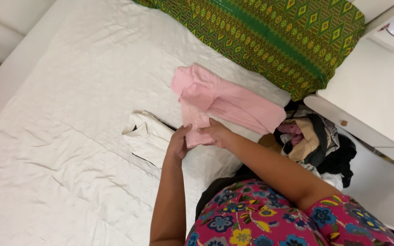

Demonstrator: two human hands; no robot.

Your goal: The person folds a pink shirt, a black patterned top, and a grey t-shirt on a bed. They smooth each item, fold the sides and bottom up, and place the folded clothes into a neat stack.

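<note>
left side: wide bare stretch of the white bedsheet (60,136), nothing in the way.
near centre: folded white garment (147,136) lies flat just left of both hands, low obstacle.
ahead: pink garment (224,100) spread across the sheet, green patterned cloth (270,36) bulks up behind it, blocks far reach.
right: heap of clothes (315,141) wedged against the white cabinet (370,91), tight gap, no clear pass.

No packages, labels, signs, screens
</note>
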